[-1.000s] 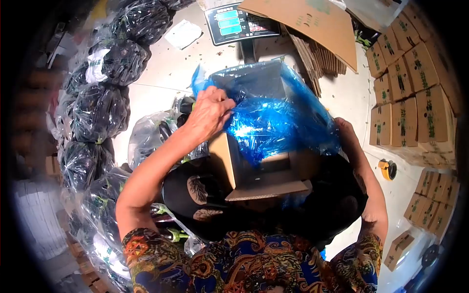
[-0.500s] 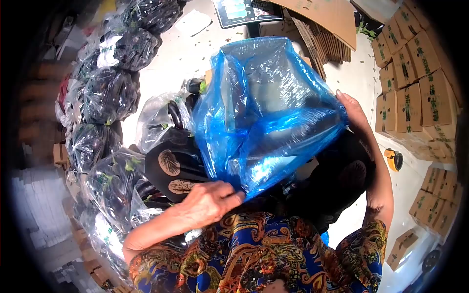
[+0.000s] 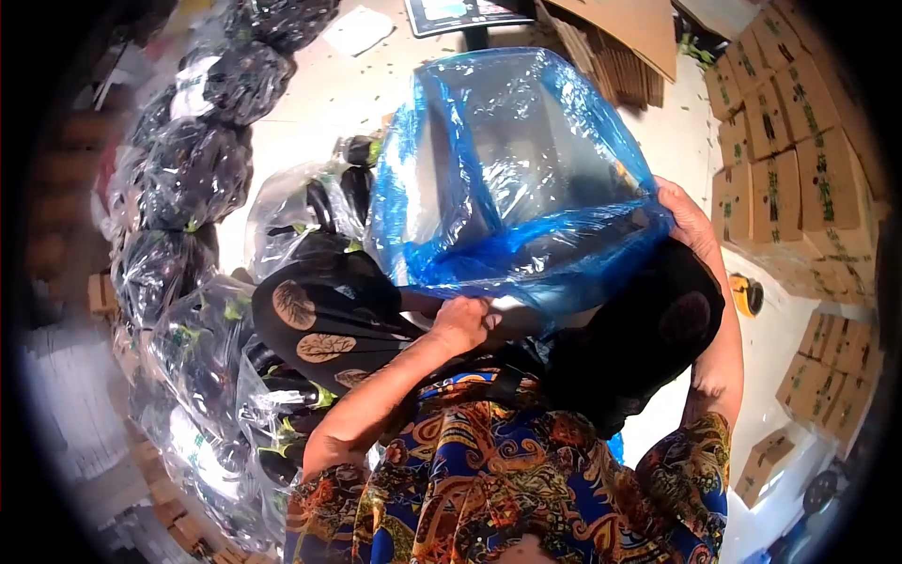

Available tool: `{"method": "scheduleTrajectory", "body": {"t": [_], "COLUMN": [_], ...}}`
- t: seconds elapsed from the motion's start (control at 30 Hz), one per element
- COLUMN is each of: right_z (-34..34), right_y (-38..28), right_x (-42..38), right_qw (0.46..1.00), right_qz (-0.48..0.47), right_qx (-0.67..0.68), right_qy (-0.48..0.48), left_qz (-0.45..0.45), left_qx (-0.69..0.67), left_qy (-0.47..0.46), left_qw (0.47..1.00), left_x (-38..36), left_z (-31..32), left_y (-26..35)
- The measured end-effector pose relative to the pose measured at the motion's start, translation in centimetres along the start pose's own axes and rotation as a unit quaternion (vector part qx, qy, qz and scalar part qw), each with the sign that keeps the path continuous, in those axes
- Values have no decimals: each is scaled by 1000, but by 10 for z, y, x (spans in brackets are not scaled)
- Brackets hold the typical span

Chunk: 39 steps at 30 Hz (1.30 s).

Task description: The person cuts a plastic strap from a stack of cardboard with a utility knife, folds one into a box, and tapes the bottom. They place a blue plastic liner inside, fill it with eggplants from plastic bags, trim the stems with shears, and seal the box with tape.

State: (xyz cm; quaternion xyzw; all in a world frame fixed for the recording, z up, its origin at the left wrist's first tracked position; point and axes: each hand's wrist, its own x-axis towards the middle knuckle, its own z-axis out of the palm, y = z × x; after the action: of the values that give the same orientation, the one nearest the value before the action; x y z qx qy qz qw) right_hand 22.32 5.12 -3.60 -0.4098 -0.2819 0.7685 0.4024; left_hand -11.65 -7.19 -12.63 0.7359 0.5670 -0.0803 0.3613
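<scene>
A large translucent blue plastic bag (image 3: 526,150) is spread out in front of me, between and above my knees. Through the film a greyish, box-like shape shows faintly; I cannot make out what it is. My left hand (image 3: 462,324) is closed at the bag's near edge, its fingers curled. On the far right, my right hand (image 3: 686,218) grips the bag's side edge, thumb on top and fingers partly hidden. Close to the bag's left side lies a clear plastic bag (image 3: 272,211) with dark eggplants (image 3: 357,188) in it.
Clear bags of eggplants (image 3: 202,169) line the left side. A scale (image 3: 470,14) stands at the back, beside flattened cardboard (image 3: 620,42). Stacked cartons (image 3: 789,141) fill the right, with a yellow tape roll (image 3: 747,294) on the floor nearby.
My left hand has moved right and away from me, bringing the bag's near edge with it. The bag is spread wider. My right hand still holds its side, and the view has shifted slightly.
</scene>
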Motion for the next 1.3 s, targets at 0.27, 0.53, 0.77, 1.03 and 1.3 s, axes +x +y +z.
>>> {"method": "scheduleTrajectory", "body": {"t": [0.27,0.53,0.77,1.03,1.3], "right_z": [-55,-43,-22,22,-55], "right_y": [-18,-17,0,17,28], "right_x": [-13,-42,-16,25,97], "right_qw": [910,921,917,933,982], "right_qz": [152,126,181,129,136], "right_qx": [-385,-347,-307,-313,-130], "right_qy": [13,120,181,124,22], "left_qz": [-42,-5,159,227,11], "left_qx": [43,262,12,-98,-177], "left_qy": [26,75,163,-131,126], "left_qw": [998,962,974,960,976], "left_x": [28,41,19,-89,-27], "left_z": [30,57,53,-108,-258], "left_y": [-18,-45,-28,39,-61]}}
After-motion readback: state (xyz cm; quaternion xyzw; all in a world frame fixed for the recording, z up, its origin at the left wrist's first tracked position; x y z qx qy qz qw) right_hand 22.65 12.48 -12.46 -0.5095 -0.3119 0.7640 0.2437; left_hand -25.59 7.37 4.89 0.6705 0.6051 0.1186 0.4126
